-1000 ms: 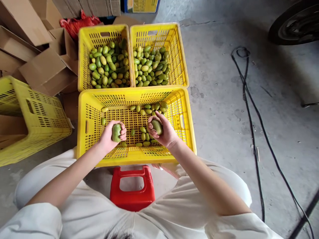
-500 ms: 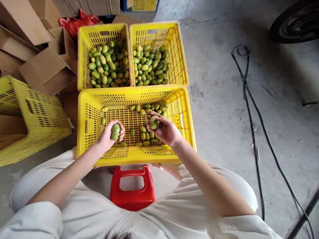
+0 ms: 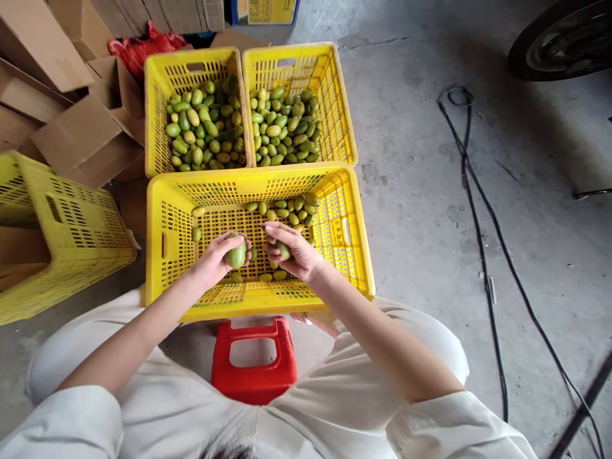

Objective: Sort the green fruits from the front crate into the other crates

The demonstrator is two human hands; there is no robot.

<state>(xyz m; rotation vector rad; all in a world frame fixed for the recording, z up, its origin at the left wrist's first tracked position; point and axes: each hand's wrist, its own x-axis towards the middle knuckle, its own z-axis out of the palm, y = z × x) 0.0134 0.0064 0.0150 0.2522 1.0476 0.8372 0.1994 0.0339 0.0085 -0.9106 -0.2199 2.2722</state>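
My left hand (image 3: 218,258) is closed round a green oval fruit (image 3: 236,255), its thumb across the top. Close by on the right, my right hand (image 3: 294,250) has its fingers curled round another green fruit (image 3: 284,250), which they partly hide. Both hands are above the near yellow crate (image 3: 243,301). Inside that crate, several small green fruits (image 3: 297,205) lie along the back right, more lie beneath my right hand, and a few are at the left side. The exact kind of fruit I cannot tell.
Beyond stand a left yellow crate (image 3: 153,115) and a right yellow crate (image 3: 347,108), both holding many green and yellowish fruits. Cardboard boxes (image 3: 76,134) and a tilted yellow crate (image 3: 86,223) are at left. A red stool (image 3: 253,382) sits between my knees. Black cable (image 3: 497,229) lies right.
My left hand has moved right with its fruit. My right hand has moved slightly left and down, its fingers now curled further round its fruit. The view has shifted slightly.
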